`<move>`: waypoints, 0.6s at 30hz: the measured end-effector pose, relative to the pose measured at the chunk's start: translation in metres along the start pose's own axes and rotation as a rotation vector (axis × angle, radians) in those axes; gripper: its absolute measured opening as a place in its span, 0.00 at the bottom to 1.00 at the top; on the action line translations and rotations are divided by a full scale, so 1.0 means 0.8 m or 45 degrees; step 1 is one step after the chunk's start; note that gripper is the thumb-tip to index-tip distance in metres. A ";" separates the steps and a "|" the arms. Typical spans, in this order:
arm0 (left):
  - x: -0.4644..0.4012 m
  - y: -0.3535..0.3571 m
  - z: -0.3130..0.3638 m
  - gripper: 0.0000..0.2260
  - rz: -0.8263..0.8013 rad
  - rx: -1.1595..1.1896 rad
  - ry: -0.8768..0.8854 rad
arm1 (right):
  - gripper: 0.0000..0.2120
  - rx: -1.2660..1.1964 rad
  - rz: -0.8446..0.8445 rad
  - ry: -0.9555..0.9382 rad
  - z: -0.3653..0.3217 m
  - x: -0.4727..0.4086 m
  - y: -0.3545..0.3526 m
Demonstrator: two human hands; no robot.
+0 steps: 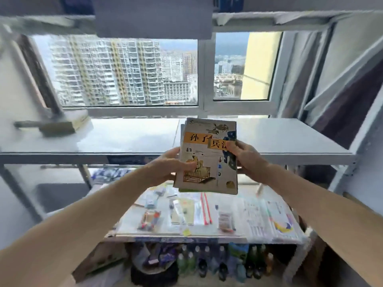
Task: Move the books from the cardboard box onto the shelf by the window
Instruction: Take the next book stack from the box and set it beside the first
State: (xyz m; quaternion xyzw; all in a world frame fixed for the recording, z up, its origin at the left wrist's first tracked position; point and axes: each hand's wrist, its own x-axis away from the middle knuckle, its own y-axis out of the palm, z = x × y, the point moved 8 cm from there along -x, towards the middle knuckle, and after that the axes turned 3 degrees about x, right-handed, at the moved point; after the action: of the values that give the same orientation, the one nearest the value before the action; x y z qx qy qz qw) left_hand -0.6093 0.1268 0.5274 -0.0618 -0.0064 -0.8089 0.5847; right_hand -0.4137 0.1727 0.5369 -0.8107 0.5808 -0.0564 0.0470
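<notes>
I hold a small stack of books (207,160) in front of me, its top cover pale with orange title bands and a drawing of a seated figure. My left hand (169,166) grips the stack's left edge and my right hand (247,160) grips its right edge. The stack hovers just before the front edge of the grey shelf (124,139) that runs under the window (128,73). One thick book (62,125) lies flat at the shelf's left end. The cardboard box is out of view.
A lower shelf (207,235) below holds several bagged small items and papers. Bottles (207,264) stand on the floor under it. Curtains (342,79) hang at the right. Another shelf board (269,19) runs overhead, with a grey panel hanging from it.
</notes>
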 end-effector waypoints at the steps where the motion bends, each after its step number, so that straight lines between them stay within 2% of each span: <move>1: 0.006 -0.030 0.003 0.27 0.039 -0.001 0.009 | 0.13 -0.013 -0.019 -0.023 -0.009 -0.018 0.024; 4: 0.023 -0.127 0.012 0.29 0.157 0.031 0.026 | 0.13 -0.027 -0.074 -0.088 -0.040 -0.077 0.107; 10: 0.025 -0.282 0.013 0.37 0.219 0.064 0.082 | 0.09 0.088 -0.173 -0.305 -0.096 -0.189 0.237; 14: 0.009 -0.377 0.015 0.42 0.311 0.060 0.129 | 0.13 0.112 -0.282 -0.395 -0.122 -0.266 0.305; 18: -0.006 -0.473 0.025 0.46 0.400 -0.019 0.153 | 0.13 0.114 -0.365 -0.472 -0.142 -0.340 0.370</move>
State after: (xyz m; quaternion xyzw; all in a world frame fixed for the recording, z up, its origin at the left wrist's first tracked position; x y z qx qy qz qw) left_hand -0.9645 0.2528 0.5700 -0.0179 0.0443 -0.7097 0.7029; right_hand -0.7939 0.3343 0.5969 -0.8785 0.4380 0.0616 0.1804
